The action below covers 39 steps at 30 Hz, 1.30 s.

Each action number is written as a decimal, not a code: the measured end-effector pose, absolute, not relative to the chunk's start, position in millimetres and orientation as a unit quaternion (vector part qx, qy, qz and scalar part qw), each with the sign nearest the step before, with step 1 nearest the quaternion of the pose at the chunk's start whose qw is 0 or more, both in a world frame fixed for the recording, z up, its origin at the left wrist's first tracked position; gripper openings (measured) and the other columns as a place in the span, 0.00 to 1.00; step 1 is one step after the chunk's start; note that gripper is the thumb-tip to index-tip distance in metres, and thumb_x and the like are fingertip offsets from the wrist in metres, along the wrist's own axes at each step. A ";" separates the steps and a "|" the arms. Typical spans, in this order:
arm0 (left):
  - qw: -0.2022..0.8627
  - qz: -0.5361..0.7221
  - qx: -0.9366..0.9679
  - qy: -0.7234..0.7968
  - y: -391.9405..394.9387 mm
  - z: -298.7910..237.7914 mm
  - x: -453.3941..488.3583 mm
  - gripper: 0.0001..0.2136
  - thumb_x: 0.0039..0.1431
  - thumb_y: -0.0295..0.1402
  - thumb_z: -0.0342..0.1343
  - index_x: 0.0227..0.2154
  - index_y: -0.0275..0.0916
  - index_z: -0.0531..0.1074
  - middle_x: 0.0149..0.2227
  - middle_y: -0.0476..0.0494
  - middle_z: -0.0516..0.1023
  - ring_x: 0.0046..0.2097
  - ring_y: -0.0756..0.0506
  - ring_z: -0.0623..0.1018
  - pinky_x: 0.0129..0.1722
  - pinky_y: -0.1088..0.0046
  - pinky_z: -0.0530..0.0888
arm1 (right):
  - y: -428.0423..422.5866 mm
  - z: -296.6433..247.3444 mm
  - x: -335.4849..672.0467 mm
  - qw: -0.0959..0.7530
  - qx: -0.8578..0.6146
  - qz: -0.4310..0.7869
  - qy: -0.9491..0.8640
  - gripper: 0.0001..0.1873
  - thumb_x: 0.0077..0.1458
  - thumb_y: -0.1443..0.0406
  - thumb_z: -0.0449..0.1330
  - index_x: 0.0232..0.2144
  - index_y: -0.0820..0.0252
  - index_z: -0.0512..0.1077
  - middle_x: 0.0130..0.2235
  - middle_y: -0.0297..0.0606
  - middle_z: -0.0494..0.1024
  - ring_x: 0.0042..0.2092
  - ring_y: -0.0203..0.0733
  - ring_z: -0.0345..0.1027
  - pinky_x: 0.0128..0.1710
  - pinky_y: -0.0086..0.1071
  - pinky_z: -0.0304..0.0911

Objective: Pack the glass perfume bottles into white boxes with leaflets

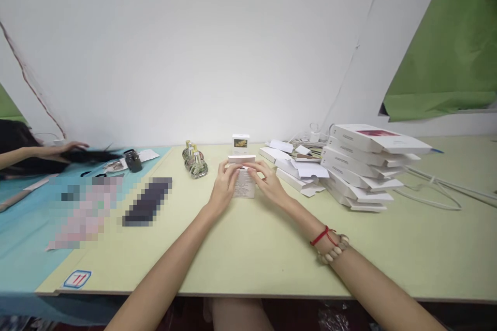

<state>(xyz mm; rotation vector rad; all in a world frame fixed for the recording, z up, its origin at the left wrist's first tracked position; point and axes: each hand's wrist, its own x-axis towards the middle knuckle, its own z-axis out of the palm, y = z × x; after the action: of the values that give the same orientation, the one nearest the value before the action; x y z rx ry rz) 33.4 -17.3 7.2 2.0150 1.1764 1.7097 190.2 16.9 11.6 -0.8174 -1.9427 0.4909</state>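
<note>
A small white carton box (244, 184) stands upright on the pale green table (248, 253) in front of me, its top flap (241, 159) open. My left hand (224, 186) grips its left side with the fingers curled up at the flap. My right hand (266, 181) holds the right side, fingers closed on the top edge. Behind it stands another white box with a yellow picture (240, 143). Two or three small glass perfume bottles (195, 163) stand just left of the box.
Flat folded white cartons (363, 165) are stacked at the right, with loose flaps (298, 165) beside them and white cables (430, 186) further right. A blue mat (23, 238) covers the left end, where another person's arm (42, 153) reaches beside a dark small jar (134, 161).
</note>
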 end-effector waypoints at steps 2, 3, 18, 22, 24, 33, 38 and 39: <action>0.122 0.576 0.696 0.410 -16.9 5.4 33.9 0.12 0.59 0.35 0.45 0.43 0.45 0.69 0.48 0.43 0.63 0.51 0.47 0.66 0.52 0.69 0.62 | 17.1 9.2 188.7 0.484 -0.339 0.211 -0.779 0.19 0.55 0.53 0.48 0.46 0.52 0.65 0.46 0.40 0.66 0.42 0.41 0.66 0.28 0.30 0.66; 0.120 0.577 0.695 0.412 -16.6 4.7 34.1 0.12 0.59 0.35 0.45 0.43 0.45 0.69 0.48 0.43 0.63 0.51 0.47 0.66 0.52 0.69 0.62 | 17.2 8.1 188.0 0.498 -0.343 0.223 -0.765 0.21 0.54 0.53 0.49 0.48 0.53 0.61 0.48 0.41 0.65 0.40 0.41 0.67 0.27 0.30 0.66; 0.274 0.635 0.599 0.404 -19.5 11.2 36.1 0.03 0.54 0.32 0.51 0.32 0.41 0.69 0.42 0.44 0.73 0.45 0.46 0.71 0.45 0.72 0.67 | 12.7 22.1 187.1 0.559 -0.327 0.219 -0.730 0.16 0.52 0.53 0.51 0.35 0.58 0.69 0.39 0.40 0.73 0.42 0.43 0.67 0.31 0.32 0.68; 0.283 0.631 0.603 0.397 -16.9 7.8 34.9 0.04 0.54 0.33 0.51 0.32 0.40 0.65 0.46 0.42 0.71 0.44 0.48 0.72 0.41 0.73 0.69 | 16.1 19.6 188.8 0.551 -0.323 0.211 -0.740 0.15 0.51 0.53 0.53 0.34 0.57 0.69 0.40 0.40 0.72 0.42 0.43 0.66 0.28 0.31 0.68; 0.290 0.642 0.593 0.390 -15.6 6.1 35.2 0.06 0.54 0.34 0.52 0.33 0.40 0.62 0.49 0.41 0.69 0.44 0.49 0.72 0.40 0.74 0.69 | 16.0 19.4 189.5 0.548 -0.320 0.202 -0.746 0.15 0.52 0.54 0.53 0.36 0.56 0.69 0.40 0.40 0.71 0.42 0.42 0.66 0.27 0.30 0.68; 0.226 0.635 0.613 0.413 -21.6 8.3 36.2 0.11 0.58 0.37 0.46 0.43 0.45 0.65 0.44 0.45 0.71 0.41 0.49 0.72 0.40 0.75 0.68 | 13.2 23.3 191.8 0.527 -0.317 0.173 -0.769 0.16 0.54 0.54 0.49 0.37 0.54 0.71 0.39 0.40 0.70 0.40 0.41 0.66 0.24 0.29 0.67; 0.136 0.602 0.659 0.430 -19.8 7.5 33.3 0.12 0.60 0.36 0.42 0.42 0.44 0.67 0.43 0.44 0.71 0.45 0.47 0.70 0.43 0.74 0.66 | 12.8 23.4 191.8 0.517 -0.315 0.170 -0.777 0.16 0.55 0.55 0.48 0.40 0.51 0.71 0.40 0.40 0.70 0.42 0.43 0.65 0.24 0.29 0.68; 0.129 0.599 0.662 0.431 -19.2 7.3 32.8 0.12 0.60 0.36 0.41 0.42 0.44 0.67 0.43 0.44 0.71 0.45 0.47 0.70 0.43 0.74 0.66 | 12.4 23.4 191.7 0.515 -0.312 0.170 -0.780 0.16 0.56 0.56 0.48 0.41 0.51 0.71 0.40 0.40 0.70 0.43 0.43 0.65 0.24 0.29 0.68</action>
<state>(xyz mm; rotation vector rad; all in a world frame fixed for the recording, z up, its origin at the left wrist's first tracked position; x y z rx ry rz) 32.8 -19.2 7.3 1.9258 1.2517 1.7424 191.7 12.4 23.4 -0.7492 -1.8747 0.4081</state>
